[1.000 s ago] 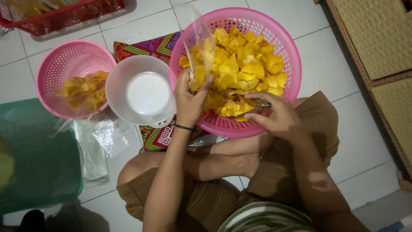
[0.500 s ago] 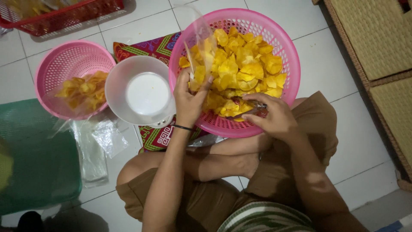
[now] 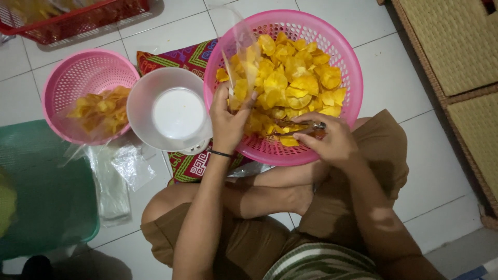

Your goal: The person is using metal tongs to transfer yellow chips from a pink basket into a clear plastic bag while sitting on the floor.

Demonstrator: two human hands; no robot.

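A large pink basket [image 3: 346, 57] full of yellow chips [image 3: 293, 83] sits on the floor in front of me. My left hand [image 3: 228, 122] grips the mouth of a clear plastic bag [image 3: 239, 49] that stands in the basket's left side with chips inside. My right hand [image 3: 332, 140] holds metal tongs [image 3: 298, 128] whose tips lie among the chips at the basket's near edge.
A white plastic bowl [image 3: 148, 85] stands left of the big basket on a patterned cloth [image 3: 181, 54]. A smaller pink basket [image 3: 78, 70] holds a bagged portion of chips. Clear bags [image 3: 116, 173] lie by a green mat [image 3: 46, 192]. A red basket [image 3: 72, 21] is far left; woven boxes [image 3: 456, 46] right.
My right hand has worked the tongs leftward through the chips near the basket's front edge. My left hand and the bag have stayed put.
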